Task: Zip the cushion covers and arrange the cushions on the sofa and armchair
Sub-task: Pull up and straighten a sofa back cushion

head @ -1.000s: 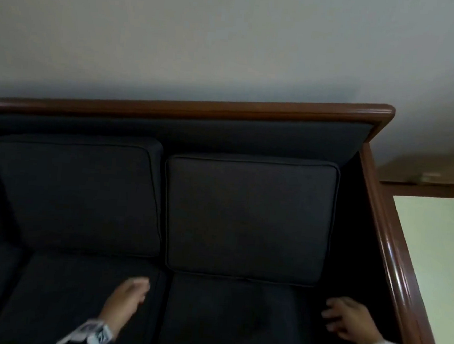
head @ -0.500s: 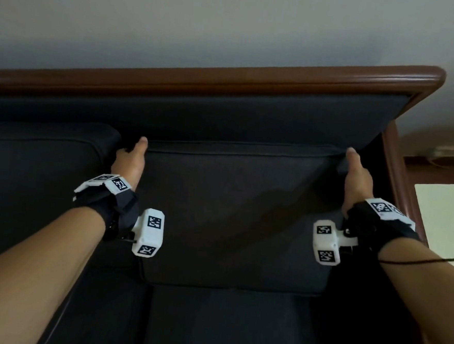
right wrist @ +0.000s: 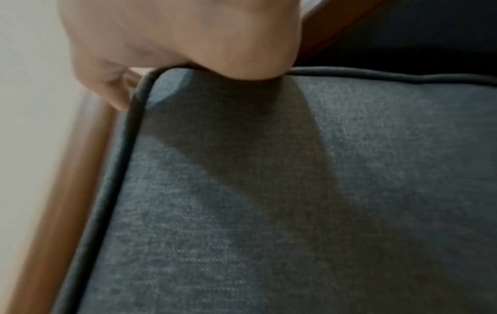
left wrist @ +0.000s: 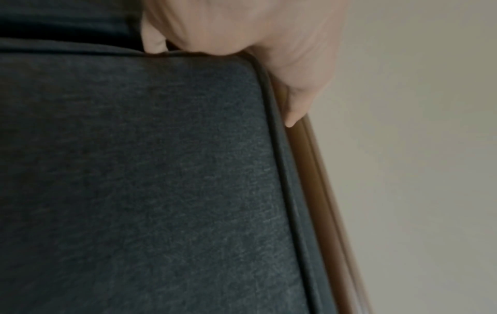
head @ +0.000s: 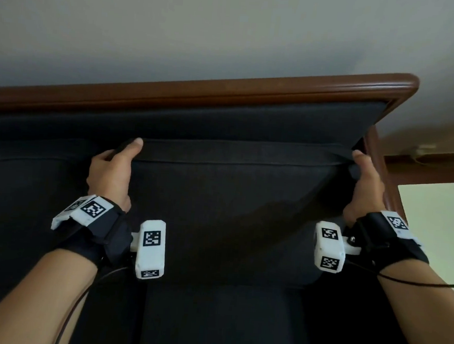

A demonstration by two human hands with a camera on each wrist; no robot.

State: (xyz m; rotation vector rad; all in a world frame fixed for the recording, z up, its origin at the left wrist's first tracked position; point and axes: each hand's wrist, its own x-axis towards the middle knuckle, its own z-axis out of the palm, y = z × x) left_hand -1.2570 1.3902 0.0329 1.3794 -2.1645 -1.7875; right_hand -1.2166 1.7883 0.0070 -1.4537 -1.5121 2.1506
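Note:
A dark grey back cushion (head: 233,215) with piped edges stands at the right end of the sofa, against the backrest (head: 197,121). My left hand (head: 113,166) grips its top left corner, thumb on the front and fingers curled behind. My right hand (head: 364,184) grips the top right corner the same way. In the left wrist view the cushion (left wrist: 134,170) fills the picture, with the hand (left wrist: 242,31) wrapped over its corner. The right wrist view shows the cushion face (right wrist: 296,191) and the hand (right wrist: 174,42) over the other corner. No zip is visible.
A second dark back cushion (head: 31,185) sits to the left. Dark seat cushions (head: 223,322) lie below. A brown wooden frame (head: 226,91) runs along the sofa top and down the right arm (head: 382,169). A pale side table (head: 437,226) stands to the right.
A second ago both hands were low by the seat cushions. They rose to the right back cushion's top corners and took hold; since half a second ago the view has drawn closer, the grips unchanged.

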